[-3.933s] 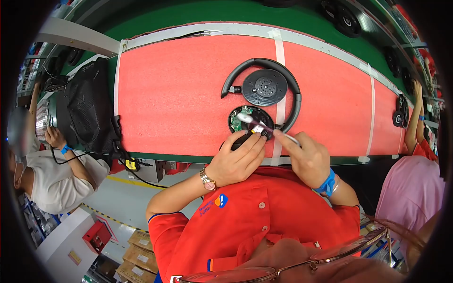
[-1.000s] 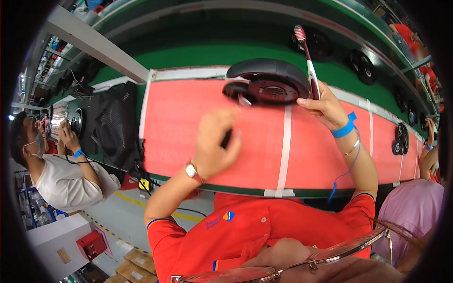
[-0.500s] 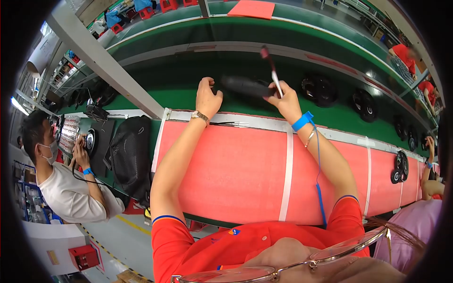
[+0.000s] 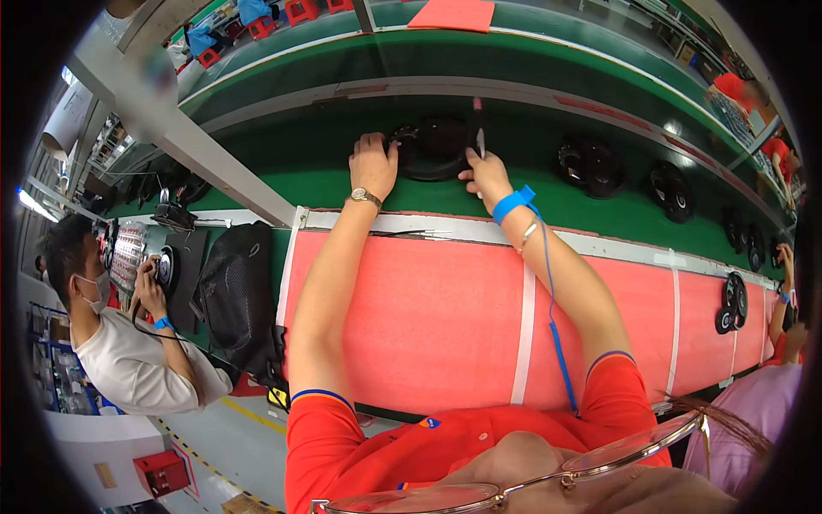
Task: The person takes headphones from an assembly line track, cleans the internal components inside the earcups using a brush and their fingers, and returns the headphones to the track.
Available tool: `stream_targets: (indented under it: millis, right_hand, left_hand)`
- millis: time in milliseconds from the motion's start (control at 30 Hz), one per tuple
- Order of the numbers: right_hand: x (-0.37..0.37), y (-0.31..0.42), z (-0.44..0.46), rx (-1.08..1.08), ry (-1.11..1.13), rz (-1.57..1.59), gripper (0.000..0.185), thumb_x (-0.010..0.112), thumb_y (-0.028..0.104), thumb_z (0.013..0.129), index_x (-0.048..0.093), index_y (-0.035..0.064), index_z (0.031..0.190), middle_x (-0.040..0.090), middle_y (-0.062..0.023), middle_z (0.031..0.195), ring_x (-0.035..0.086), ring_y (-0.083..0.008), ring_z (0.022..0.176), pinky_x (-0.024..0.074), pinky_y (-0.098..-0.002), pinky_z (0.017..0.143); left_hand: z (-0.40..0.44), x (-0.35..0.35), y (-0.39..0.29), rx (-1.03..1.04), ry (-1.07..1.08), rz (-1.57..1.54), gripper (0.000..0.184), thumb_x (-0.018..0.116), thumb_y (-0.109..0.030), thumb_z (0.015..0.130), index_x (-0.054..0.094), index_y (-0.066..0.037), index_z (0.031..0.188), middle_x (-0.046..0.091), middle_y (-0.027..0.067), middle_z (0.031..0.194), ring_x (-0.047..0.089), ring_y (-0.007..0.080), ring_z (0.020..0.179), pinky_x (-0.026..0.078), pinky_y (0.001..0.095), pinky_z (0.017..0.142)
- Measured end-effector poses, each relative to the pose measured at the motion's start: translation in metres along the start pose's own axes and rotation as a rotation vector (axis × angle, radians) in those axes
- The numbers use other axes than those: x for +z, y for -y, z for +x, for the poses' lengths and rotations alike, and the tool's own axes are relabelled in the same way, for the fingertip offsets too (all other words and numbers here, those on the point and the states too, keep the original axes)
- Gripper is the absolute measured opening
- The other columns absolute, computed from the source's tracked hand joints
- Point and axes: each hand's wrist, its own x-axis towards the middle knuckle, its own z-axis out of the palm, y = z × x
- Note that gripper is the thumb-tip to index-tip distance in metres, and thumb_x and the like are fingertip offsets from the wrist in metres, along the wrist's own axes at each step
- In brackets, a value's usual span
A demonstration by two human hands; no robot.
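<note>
A black round part (image 4: 438,152) with a raised rim lies flat on the green belt in front of me. My left hand (image 4: 373,168) is at its left edge, thumb apart from the fingers and close to the rim; whether it touches is hard to tell. My right hand (image 4: 488,178) stands at the part's right edge, fingers closed round a slim pen-like stick (image 4: 480,137) with a pink upper end. A blue wrist strap (image 4: 514,204) with a coiled cord is on my right wrist.
More black round parts (image 4: 591,165) lie along the belt (image 4: 514,146) to the right. A pink-covered bench (image 4: 411,317) lies under my forearms, with a small black part (image 4: 732,302) on its right. A black bag (image 4: 235,295) and a co-worker (image 4: 141,343) are at the left; a slanted post (image 4: 231,171) rises nearby.
The black part, tilted and blurred between my hands before, now lies flat on the belt. My right hand has moved left with the stick, and the stick now points more upright.
</note>
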Motion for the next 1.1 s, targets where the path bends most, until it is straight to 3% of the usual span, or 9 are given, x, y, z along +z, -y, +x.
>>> stream_targets:
  millis: [67,167,267,333,367,400,600,667,1100]
  right_hand:
    - [-0.012,0.001,-0.009,-0.029,-0.064,-0.145,0.031,0.052,0.023,0.097,0.05,-0.0004,0.117,0.061,-0.0114,0.079,0.051,-0.0134,0.053,0.0366,-0.0261,0.041]
    - [-0.026,0.028,-0.056,-0.233,-0.027,0.197,0.023,0.054,0.017,0.096,0.055,0.0018,0.113,0.057,-0.0064,0.101,0.057,-0.0125,0.078,0.0428,-0.0239,0.053]
    - [-0.019,0.098,-0.144,-0.633,0.062,0.484,0.027,0.055,0.016,0.095,0.053,-0.0041,0.113,0.049,-0.0033,0.085,0.04,-0.0089,0.064,0.0321,-0.0238,0.056]
    - [-0.056,0.121,-0.198,-0.735,0.457,0.794,0.013,0.052,0.013,0.092,0.052,0.0022,0.1,0.042,-0.001,0.076,0.04,-0.0082,0.065,0.0312,-0.0232,0.057]
    - [-0.096,0.129,-0.212,-0.898,0.72,0.74,0.029,0.059,0.013,0.089,0.049,-0.004,0.11,0.055,-0.0029,0.084,0.052,-0.0078,0.068,0.0428,-0.0245,0.065]
    - [-0.099,0.128,-0.23,-0.866,0.737,0.759,0.029,0.059,0.013,0.089,0.049,-0.004,0.11,0.055,-0.0029,0.084,0.052,-0.0078,0.068,0.0428,-0.0245,0.065]
    - [-0.104,0.12,-0.307,-2.008,1.519,1.176,0.017,0.051,0.015,0.096,0.057,0.0013,0.104,0.062,-0.0014,0.092,0.061,-0.0137,0.084,0.048,-0.0249,0.08]
    - [-0.103,0.111,-0.295,-1.981,1.47,1.219,0.017,0.051,0.015,0.096,0.057,0.0014,0.103,0.062,-0.0014,0.091,0.061,-0.0137,0.084,0.048,-0.0248,0.079]
    - [-0.106,0.088,-0.268,-1.788,1.093,1.442,0.01,0.053,0.013,0.09,0.055,0.0033,0.094,0.059,-0.001,0.085,0.059,-0.0126,0.077,0.0478,-0.0239,0.072]
  left_hand:
    - [-0.001,0.007,0.003,0.04,0.027,-0.061,0.033,0.058,-0.03,0.091,0.057,-0.002,0.108,0.061,0.0171,0.108,0.057,0.0383,0.103,0.046,0.0508,0.087]
    - [-0.006,0.02,0.005,-0.035,0.001,-0.087,0.04,0.056,-0.034,0.092,0.057,-0.002,0.114,0.06,0.019,0.117,0.055,0.0402,0.11,0.04,0.0544,0.097]
    - [-0.016,-0.012,-0.014,-0.065,0.066,-0.039,0.048,0.059,-0.038,0.089,0.055,-0.001,0.119,0.056,0.0204,0.126,0.049,0.0403,0.12,0.034,0.0565,0.103]
    - [-0.029,-0.026,-0.026,0.047,0.05,0.076,0.048,0.066,-0.034,0.083,0.056,-0.001,0.117,0.052,0.022,0.128,0.043,0.0407,0.125,0.034,0.0552,0.104]
    - [-0.044,-0.038,-0.036,0.095,0.067,0.101,0.047,0.069,-0.031,0.081,0.057,-0.001,0.115,0.05,0.0228,0.13,0.04,0.0412,0.127,0.034,0.0542,0.104]
    - [-0.056,-0.05,-0.049,0.138,0.079,0.09,0.045,0.07,-0.028,0.079,0.057,0.0,0.113,0.049,0.0234,0.13,0.039,0.0417,0.127,0.033,0.0538,0.105]
    - [-0.133,-0.087,-0.117,0.367,0.247,-0.067,0.03,0.062,-0.021,0.081,0.061,0.001,0.103,0.053,0.0214,0.122,0.04,0.0378,0.128,0.033,0.0562,0.104]
    - [-0.15,-0.078,-0.125,0.566,0.33,-0.143,0.027,0.064,-0.018,0.084,0.058,-0.002,0.105,0.052,0.0174,0.125,0.046,0.034,0.123,0.035,0.0503,0.106]
    - [-0.149,-0.081,-0.124,0.515,0.362,-0.284,0.031,0.063,-0.021,0.084,0.057,-0.002,0.108,0.054,0.0157,0.117,0.047,0.0303,0.119,0.033,0.0495,0.107]
